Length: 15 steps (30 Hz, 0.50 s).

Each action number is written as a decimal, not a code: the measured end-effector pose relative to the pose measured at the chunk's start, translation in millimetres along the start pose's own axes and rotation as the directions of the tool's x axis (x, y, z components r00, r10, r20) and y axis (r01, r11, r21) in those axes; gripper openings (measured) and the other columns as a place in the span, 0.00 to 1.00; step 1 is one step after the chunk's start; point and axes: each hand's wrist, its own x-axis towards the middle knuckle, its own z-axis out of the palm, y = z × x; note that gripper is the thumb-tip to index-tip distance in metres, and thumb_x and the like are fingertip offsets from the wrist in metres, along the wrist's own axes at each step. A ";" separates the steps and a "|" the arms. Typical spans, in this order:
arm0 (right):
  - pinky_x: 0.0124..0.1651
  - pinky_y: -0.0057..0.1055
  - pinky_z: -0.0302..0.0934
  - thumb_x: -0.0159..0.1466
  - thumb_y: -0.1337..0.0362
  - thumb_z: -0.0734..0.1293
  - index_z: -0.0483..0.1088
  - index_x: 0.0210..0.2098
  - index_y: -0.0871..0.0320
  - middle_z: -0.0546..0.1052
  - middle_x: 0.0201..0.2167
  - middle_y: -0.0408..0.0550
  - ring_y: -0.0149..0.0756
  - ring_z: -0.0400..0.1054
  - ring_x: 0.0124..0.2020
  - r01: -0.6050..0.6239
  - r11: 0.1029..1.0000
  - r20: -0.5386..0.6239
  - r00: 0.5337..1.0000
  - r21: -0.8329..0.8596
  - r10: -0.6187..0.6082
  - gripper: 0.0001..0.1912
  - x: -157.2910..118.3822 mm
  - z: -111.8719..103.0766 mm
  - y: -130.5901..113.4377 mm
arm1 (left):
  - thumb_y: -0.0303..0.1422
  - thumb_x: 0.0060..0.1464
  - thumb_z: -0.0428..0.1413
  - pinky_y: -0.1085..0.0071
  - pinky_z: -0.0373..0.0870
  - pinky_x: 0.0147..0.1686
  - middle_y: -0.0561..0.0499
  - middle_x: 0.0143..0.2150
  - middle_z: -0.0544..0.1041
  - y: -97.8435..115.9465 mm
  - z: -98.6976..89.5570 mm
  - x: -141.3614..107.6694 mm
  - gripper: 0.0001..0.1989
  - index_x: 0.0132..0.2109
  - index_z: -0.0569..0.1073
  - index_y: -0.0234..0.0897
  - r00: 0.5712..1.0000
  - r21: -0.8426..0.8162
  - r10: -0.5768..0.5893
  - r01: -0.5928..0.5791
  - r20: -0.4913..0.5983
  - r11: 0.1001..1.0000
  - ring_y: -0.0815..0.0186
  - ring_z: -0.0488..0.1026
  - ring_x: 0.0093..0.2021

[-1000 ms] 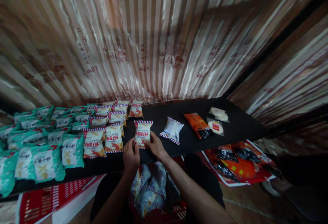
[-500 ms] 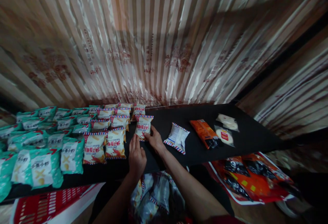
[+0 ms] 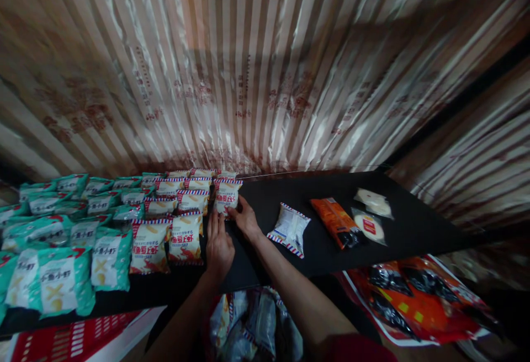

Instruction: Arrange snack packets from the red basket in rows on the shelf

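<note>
A white snack bag [image 3: 227, 199] with red print and a striped top seal stands at the right end of its rows. My right hand [image 3: 245, 219] grips its right side, thumb on the front near the lower corner. Stretched fingers of my left hand [image 3: 219, 249] lie flat against the bag's lower left edge. Another bag of the same kind [image 3: 185, 238] stands left of my left hand, beside a matching bag [image 3: 149, 246]. A similar bag [image 3: 289, 229] lies apart to the right, its back facing up.
Rows of teal snack bags [image 3: 64, 282] fill the left of the black table [image 3: 265, 196]. Right of centre lie an orange packet [image 3: 334, 221] and two clear packs with round white contents [image 3: 368, 227]. Below are a red basket [image 3: 70, 340], bagged snacks [image 3: 256, 323] and orange packets [image 3: 422, 301].
Both hands and the white snack bag have moved slightly back and left, closer to the bag behind it. The view has shifted a little.
</note>
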 end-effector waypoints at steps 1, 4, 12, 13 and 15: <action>0.46 0.36 0.67 0.54 0.67 0.66 0.65 0.53 0.52 0.78 0.42 0.44 0.38 0.72 0.40 0.000 1.000 -0.002 1.000 -0.015 0.000 0.27 1.3 0.1 -0.8 | 0.19 0.52 0.44 0.57 0.54 0.62 0.42 0.66 0.55 -0.6 0.0 0.7 0.31 0.64 0.54 0.32 1.000 -0.002 0.003 -0.003 -0.001 1.000 0.58 0.47 0.67; 0.46 0.35 0.66 0.54 0.66 0.66 0.65 0.53 0.51 0.77 0.41 0.43 0.37 0.71 0.40 0.013 0.996 -0.010 1.000 -0.083 -0.014 0.26 3.2 -0.4 -3.1 | 0.19 0.52 0.44 0.57 0.53 0.63 0.43 0.67 0.54 -3.6 1.0 1.6 0.31 0.64 0.54 0.32 1.000 -0.005 0.015 -0.015 0.000 1.000 0.58 0.46 0.67; 0.51 0.41 0.60 0.55 0.61 0.66 0.66 0.54 0.58 0.74 0.42 0.52 0.46 0.66 0.45 0.036 0.928 -0.097 0.992 -0.371 -0.077 0.27 0.5 -0.9 -5.3 | 0.21 0.54 0.43 0.54 0.56 0.61 0.42 0.65 0.57 -12.8 5.4 2.5 0.32 0.65 0.51 0.34 0.997 -0.004 0.053 -0.053 -0.047 0.999 0.56 0.48 0.66; 0.53 0.41 0.58 0.54 0.61 0.66 0.65 0.55 0.58 0.73 0.44 0.53 0.47 0.64 0.48 0.041 0.925 -0.116 0.989 -0.378 -0.092 0.28 0.7 -0.3 -5.6 | 0.21 0.54 0.43 0.54 0.56 0.61 0.42 0.65 0.57 -12.9 5.2 3.3 0.31 0.65 0.51 0.34 0.997 -0.004 0.064 -0.064 -0.047 0.998 0.56 0.48 0.67; 0.56 0.41 0.55 0.54 0.60 0.66 0.64 0.56 0.58 0.71 0.49 0.54 0.47 0.61 0.52 0.063 0.927 -0.129 0.985 -0.369 -0.118 0.30 1.4 1.0 -6.1 | 0.21 0.54 0.43 0.53 0.55 0.61 0.42 0.66 0.56 -13.0 4.9 5.1 0.31 0.66 0.50 0.35 0.995 0.000 0.087 -0.087 -0.047 0.996 0.56 0.47 0.67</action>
